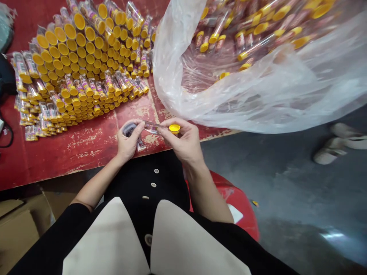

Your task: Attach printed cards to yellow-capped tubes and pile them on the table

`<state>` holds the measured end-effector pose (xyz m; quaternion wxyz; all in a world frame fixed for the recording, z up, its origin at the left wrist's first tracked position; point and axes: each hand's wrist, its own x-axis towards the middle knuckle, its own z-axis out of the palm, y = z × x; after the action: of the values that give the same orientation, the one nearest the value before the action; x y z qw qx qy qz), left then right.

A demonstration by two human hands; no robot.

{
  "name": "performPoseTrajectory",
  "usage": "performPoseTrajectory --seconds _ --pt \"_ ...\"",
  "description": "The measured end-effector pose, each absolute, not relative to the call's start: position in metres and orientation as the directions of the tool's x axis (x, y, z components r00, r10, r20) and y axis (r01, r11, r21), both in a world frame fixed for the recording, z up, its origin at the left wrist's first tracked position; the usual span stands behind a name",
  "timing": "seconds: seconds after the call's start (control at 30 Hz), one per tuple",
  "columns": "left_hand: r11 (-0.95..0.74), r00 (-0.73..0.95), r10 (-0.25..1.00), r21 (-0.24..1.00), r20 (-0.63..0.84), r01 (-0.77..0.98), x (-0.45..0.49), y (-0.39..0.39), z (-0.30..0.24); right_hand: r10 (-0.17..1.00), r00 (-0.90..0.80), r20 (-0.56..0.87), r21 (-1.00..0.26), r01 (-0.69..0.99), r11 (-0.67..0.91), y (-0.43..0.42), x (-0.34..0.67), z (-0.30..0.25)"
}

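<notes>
Close to the table's front edge, my right hand is closed on a clear plastic tube with a yellow cap, the cap pointing right. My left hand curls around what looks like a roll of printed labels. A printed strip hangs below the left fingers. The left thumb and fingertip meet the tube's far end; whether they grip it or a label there is too small to tell.
Yellow-capped tubes with printed labels lie stacked on the worn red table at left. A large translucent plastic bag of capped tubes fills the right. Below are a red stool, a cardboard box and a shoe.
</notes>
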<state>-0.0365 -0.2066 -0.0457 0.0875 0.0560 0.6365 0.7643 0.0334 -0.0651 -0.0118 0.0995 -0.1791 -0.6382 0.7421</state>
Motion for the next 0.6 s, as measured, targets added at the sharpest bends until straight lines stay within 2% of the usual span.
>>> performPoseTrajectory --seconds 0.07,0.17,0.23,0.37,0.47,0.6 --pt "-0.198 -0.992 0.120 0.978 -0.044 -0.067 -0.034 -0.200 -0.046 0.437 -0.892 -0.113 -0.987 0.049 -0.153 -0.070 0.032 -0.015" --pt "-0.273 -0.991 0.068 0.953 -0.113 -0.128 -0.033 -0.191 -0.043 0.442 -0.894 -0.074 -0.962 -0.052 -0.267 -0.067 0.033 -0.013" --pt "-0.302 -0.982 0.086 0.935 -0.166 -0.184 -0.033 -0.189 -0.040 0.456 -0.890 -0.005 -0.953 -0.133 -0.270 -0.059 0.036 -0.009" --pt "-0.316 -0.973 0.133 0.923 -0.186 -0.220 -0.034 -0.190 -0.036 0.510 -0.851 0.127 -0.973 -0.206 -0.101 -0.050 0.040 -0.003" --pt "-0.308 -0.975 0.163 0.931 -0.150 -0.195 -0.033 -0.192 -0.038 0.560 -0.820 0.121 -0.974 -0.207 -0.092 -0.056 0.038 -0.005" --pt "-0.254 -0.975 0.201 0.956 -0.097 -0.148 -0.032 -0.194 -0.043 0.621 -0.779 0.086 -0.950 -0.252 -0.185 -0.062 0.038 -0.009"
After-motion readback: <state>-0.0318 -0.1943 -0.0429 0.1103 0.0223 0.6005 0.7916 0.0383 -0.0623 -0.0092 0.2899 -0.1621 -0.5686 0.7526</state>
